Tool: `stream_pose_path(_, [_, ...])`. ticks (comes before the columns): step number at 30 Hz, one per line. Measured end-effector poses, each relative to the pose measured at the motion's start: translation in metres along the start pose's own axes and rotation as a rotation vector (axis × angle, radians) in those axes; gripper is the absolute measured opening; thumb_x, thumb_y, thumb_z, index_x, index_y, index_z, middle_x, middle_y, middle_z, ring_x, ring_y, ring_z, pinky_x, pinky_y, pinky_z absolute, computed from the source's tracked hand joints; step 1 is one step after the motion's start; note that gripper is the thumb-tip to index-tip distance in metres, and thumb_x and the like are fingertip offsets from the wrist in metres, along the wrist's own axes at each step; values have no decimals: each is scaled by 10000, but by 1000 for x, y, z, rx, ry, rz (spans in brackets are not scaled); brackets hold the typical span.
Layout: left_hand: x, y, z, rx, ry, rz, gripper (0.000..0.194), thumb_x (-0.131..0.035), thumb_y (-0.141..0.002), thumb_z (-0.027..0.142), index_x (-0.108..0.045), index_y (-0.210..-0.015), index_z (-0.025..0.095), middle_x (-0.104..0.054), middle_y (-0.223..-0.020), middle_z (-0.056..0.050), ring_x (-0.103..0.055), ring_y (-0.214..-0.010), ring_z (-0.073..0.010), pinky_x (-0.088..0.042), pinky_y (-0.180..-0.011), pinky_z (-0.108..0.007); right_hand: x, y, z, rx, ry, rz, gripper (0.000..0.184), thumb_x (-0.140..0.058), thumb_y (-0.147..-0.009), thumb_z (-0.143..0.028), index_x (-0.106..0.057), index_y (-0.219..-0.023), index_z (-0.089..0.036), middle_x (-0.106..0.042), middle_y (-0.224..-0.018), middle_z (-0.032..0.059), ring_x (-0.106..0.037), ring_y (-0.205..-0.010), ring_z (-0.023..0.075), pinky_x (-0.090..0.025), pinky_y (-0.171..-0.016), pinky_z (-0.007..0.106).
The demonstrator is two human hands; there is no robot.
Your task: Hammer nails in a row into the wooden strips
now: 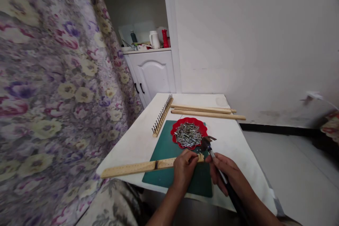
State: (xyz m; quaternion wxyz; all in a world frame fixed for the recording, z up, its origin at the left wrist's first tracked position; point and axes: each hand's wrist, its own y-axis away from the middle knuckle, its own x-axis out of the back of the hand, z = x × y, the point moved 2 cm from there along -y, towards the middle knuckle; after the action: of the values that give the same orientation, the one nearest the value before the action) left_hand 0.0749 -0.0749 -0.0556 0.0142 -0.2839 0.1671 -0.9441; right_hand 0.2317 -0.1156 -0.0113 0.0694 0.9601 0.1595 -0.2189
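Observation:
My left hand (pixel 184 168) is closed in a pinch at the right end of a long wooden strip (pixel 132 168) that lies across the green cutting mat (pixel 169 148); what the fingers pinch is too small to make out. My right hand (pixel 225 173) grips a hammer (pixel 212 153) by its handle. The hammer's dark head hangs just above the strip's right end, beside the red dish (pixel 188 134) heaped with several nails.
A second strip (pixel 162 116) studded with upright nails lies at the mat's far left. Two bare wooden strips (pixel 208 111) lie at the white table's (pixel 132 141) far edge. A floral curtain (pixel 53 95) hangs on the left, a white cabinet (pixel 153 72) stands behind, and the wall is to the right.

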Motion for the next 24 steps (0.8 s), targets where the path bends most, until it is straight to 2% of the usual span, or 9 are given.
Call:
stream_pose_path(4, [5, 1, 1, 9, 40, -24, 110, -569, -773, 196, -659, -709, 186, -592, -710, -7, -545, -654, -130, -387, -590, -213, 1, -4, 0, 18, 22, 36, 310, -515, -857, -454, -541, -910, -149, -611, -512, -26, -396, -241, 46, -188, -272, 162])
stream_pose_path(8, [23, 1, 3, -22, 68, 3, 128, -550, -804, 220, -651, -737, 178, -594, -732, -12, -554, -680, -139, -396, -615, -222, 2, -7, 0, 24, -3, 55, 307, -520, -855, -451, -547, -908, -150, -603, -507, -31, -394, -240, 49, -184, -274, 165])
stream_pose_path(11, [40, -11, 0, -41, 18, 53, 133, -529, -821, 229, -653, -805, 186, -606, -776, -21, -564, -725, -155, -407, -645, -235, 3, -8, 1, 40, -31, 55, 283, -512, -867, -425, -552, -901, -146, -604, -505, -30, -400, -240, 46, -195, -272, 159])
stream_pose_path(14, [49, -32, -4, -82, -149, 8, 123, -531, -806, 190, -652, -824, 194, -620, -821, -36, -567, -810, -182, -416, -723, -264, 4, -11, 3, 39, -43, 54, 281, -514, -868, -421, -554, -899, -145, -609, -506, -27, -409, -243, 47, -205, -269, 156])
stream_pose_path(17, [47, -53, -7, -124, -347, -98, 123, -552, -774, 136, -658, -785, 197, -634, -836, -47, -564, -863, -202, -402, -757, -283, 5, -13, 5, 31, -44, 68, 299, -525, -856, -440, -552, -901, -145, -610, -509, -27, -413, -244, 49, -206, -265, 155])
stream_pose_path(24, [31, -77, -9, -90, -614, -240, 171, -550, -735, 86, -675, -712, 200, -640, -814, -61, -589, -741, -195, -353, -605, -251, 3, -15, 7, 25, -34, 74, 284, -528, -856, -423, -535, -881, -140, -616, -501, -27, -413, -234, 43, -204, -259, 145])
